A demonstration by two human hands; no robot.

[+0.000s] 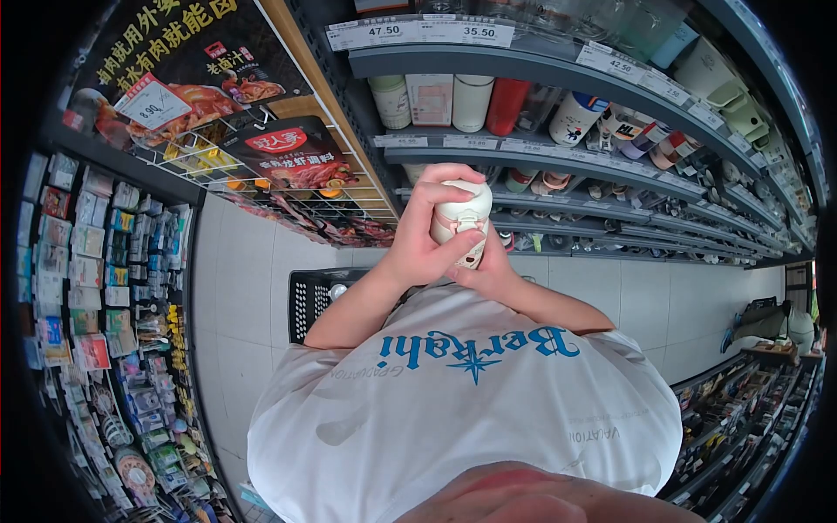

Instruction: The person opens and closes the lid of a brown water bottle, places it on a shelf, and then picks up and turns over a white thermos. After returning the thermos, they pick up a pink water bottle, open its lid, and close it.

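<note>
A cream-white bottle [466, 209] with a rounded lid and a small clasp is held upright, or nearly so, in front of my chest. My left hand [423, 231] wraps around its lid, with fingers over the top and the thumb near the clasp. Around the lower body of the bottle is my right hand [493, 270], its thumb below the clasp and its other fingers mostly hidden. Dark spots show on the bottle between my thumbs.
Shelves [523, 65] of bottles and cups with price tags stand ahead. A black basket [299, 305] is by my left forearm. Packaged goods hang on a rack [113, 305] at left and a wire grid [288, 187]. Another person [772, 322] is far right.
</note>
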